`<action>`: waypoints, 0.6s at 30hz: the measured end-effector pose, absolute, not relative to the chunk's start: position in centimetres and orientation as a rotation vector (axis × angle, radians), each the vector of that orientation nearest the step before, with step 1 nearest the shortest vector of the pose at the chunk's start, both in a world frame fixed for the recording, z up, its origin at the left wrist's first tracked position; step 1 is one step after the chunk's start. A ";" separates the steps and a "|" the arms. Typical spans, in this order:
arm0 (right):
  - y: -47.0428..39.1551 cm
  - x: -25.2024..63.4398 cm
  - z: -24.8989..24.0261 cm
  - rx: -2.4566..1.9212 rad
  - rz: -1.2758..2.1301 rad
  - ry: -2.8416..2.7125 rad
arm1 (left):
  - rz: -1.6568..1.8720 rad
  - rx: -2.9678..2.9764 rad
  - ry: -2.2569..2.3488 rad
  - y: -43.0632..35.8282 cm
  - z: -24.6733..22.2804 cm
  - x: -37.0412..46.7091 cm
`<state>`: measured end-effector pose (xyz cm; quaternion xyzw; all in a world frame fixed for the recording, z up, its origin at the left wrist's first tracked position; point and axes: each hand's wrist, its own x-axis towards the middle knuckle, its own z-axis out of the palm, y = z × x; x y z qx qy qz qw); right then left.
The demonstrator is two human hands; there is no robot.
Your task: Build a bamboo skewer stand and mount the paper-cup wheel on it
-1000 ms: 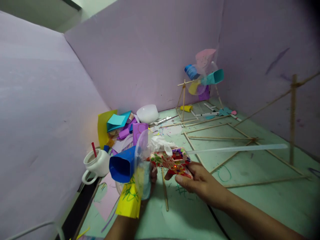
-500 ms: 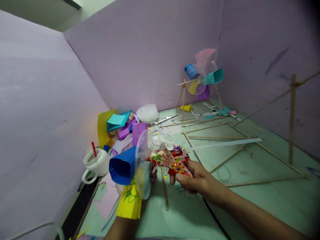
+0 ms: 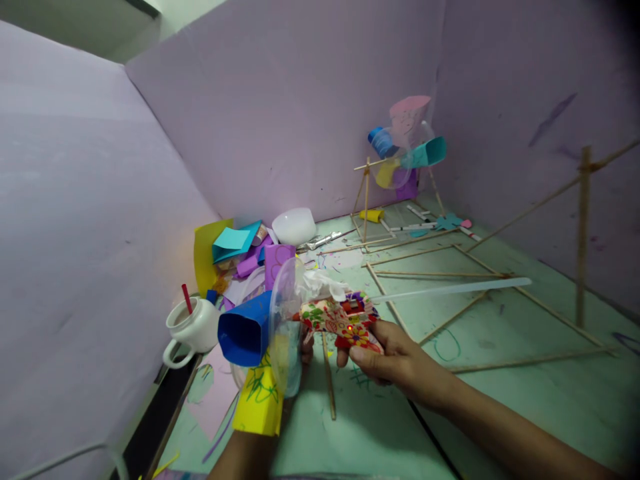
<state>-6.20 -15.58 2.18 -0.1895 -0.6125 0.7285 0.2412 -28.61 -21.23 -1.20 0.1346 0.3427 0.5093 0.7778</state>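
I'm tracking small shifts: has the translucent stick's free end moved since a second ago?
Yes; the free end of the translucent stick has shifted left in view, away from the wooden upright.

Glue gun point(image 3: 345, 321) is multicol. floral (red, cream etc.), yellow cup point(image 3: 257, 405) grn.-scribbled.

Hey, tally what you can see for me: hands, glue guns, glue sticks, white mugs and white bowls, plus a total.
Hands: 2 (right hand; left hand, mostly hidden)
Glue gun: 1
Glue stick: 1
White mug: 1
White bowl: 1
Total: 6
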 end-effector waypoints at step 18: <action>-15.5 -6.2 2.3 -0.518 2.012 -1.651 | 1.149 0.246 0.897 -21.2 -0.2 -27.9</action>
